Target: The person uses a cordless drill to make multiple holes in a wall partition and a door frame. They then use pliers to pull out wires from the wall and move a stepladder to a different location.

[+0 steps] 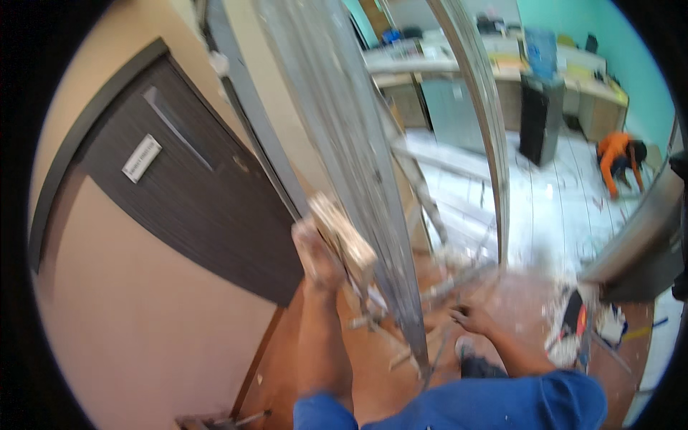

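My left hand (315, 254) is wrapped around a pale rectangular wooden block (344, 240). The block is against or right beside the face of a tall grey-streaked post (351, 143); whether it touches cannot be made out. Lower and to the right, my right hand (473, 319) hangs with its fingers loosely apart, and nothing shows in it. It is near the pale bars of a frame (459, 283) by the floor. Both hands are a little blurred.
A dark door (208, 158) stands on the left. A second upright post (476, 107) rises right of the first. Debris and tools (573, 322) lie on the floor at right. Farther off are a black water dispenser (541, 118), a long counter (502, 72) and a crouching person in orange (618, 159).
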`<action>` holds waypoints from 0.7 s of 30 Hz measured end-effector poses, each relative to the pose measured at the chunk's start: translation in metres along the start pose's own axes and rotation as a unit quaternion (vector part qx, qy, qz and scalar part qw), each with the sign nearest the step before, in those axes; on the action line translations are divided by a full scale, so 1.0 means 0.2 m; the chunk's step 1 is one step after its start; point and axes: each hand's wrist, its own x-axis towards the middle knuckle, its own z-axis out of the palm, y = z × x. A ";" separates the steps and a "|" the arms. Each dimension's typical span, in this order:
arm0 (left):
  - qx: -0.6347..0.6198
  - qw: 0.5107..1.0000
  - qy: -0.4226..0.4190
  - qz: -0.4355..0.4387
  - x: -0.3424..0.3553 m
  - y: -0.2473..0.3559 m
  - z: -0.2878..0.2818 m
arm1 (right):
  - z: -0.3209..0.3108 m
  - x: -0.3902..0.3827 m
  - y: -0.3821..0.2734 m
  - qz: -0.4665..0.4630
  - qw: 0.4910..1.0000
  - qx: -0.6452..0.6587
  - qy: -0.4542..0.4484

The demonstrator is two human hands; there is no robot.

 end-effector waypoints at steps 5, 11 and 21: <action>0.074 0.994 0.070 0.041 -0.02 -0.01 0.02 | -0.76 0.36 0.13 0.105 0.917 0.079 0.377; -0.084 0.984 0.108 -0.117 -0.18 -0.13 -0.13 | -1.30 1.00 0.05 -0.056 0.899 0.140 0.411; -0.081 0.971 0.166 -0.152 -0.26 -0.09 -0.32 | -1.15 0.84 -0.21 -0.075 0.846 0.209 0.484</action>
